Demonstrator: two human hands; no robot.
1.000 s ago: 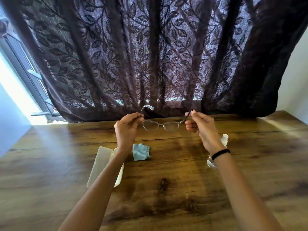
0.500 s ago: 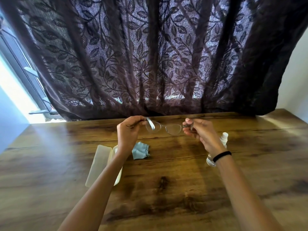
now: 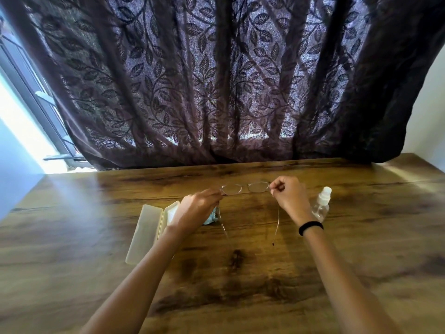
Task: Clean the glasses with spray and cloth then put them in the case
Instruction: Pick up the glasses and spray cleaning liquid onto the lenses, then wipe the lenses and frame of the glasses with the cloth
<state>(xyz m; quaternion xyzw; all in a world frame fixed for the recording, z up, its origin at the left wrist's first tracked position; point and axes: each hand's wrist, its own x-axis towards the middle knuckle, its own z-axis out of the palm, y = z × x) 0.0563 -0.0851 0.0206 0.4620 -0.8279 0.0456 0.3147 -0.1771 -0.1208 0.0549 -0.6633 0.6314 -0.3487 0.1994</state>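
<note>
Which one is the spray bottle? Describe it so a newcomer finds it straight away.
On the wooden table, look just right of the right hand. The bottle stands there: small, clear plastic with a white cap, unlike the flat pale case on the left.

Head-worn view, down over table (image 3: 240, 273)
</note>
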